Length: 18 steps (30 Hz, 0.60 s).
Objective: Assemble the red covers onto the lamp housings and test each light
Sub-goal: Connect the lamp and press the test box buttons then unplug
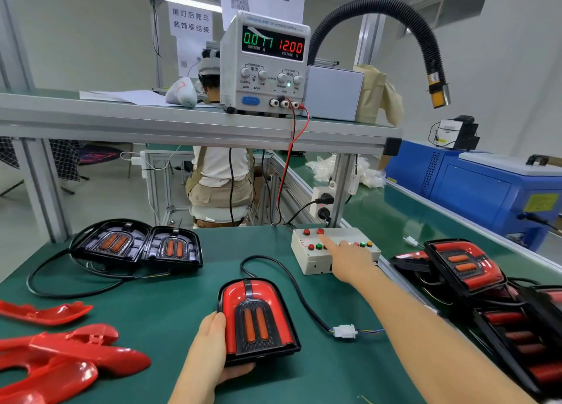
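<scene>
A lamp housing with its red cover [258, 315] fitted lies on the green mat in front of me. My left hand [213, 347] grips its near left corner, thumb on top and fingers underneath. A black cable runs from the lamp to a white connector [344, 331]. My right hand [349, 259] reaches over the white test box [310, 259], index finger stretched out onto a red button [320, 231] at the box's far edge. Two uncovered black housings [138, 244] sit at the far left. Loose red covers [60, 352] lie at the near left.
A power supply [264, 63] on the shelf reads 0.077 A and 12.00 V, with red and black leads hanging down. Finished lamps [465, 265] are piled on the conveyor at right. A black hose nozzle [438, 92] hangs above. A person sits beyond the bench.
</scene>
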Tool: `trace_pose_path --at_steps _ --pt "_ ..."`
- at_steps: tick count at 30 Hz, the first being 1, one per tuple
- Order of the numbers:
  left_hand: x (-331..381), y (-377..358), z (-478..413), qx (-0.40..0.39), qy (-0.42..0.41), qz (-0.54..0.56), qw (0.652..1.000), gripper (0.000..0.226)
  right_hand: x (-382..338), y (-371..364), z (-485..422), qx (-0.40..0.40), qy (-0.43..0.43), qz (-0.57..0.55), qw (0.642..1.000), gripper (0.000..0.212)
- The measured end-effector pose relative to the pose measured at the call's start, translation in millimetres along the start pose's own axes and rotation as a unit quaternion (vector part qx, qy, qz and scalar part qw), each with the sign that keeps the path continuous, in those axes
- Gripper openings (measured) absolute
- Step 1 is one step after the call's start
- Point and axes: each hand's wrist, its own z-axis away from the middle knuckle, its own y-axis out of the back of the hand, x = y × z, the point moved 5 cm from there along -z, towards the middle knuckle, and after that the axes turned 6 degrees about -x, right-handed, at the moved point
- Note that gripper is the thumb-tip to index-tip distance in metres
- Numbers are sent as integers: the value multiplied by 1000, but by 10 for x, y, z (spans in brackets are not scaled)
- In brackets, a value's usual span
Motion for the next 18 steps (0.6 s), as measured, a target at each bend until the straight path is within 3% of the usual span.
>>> trace_pose_path --at_steps 18 --pt "-15 -8 -82 2 21 -3 1000 30 -161 -32 62 -4 49 0 999 83"
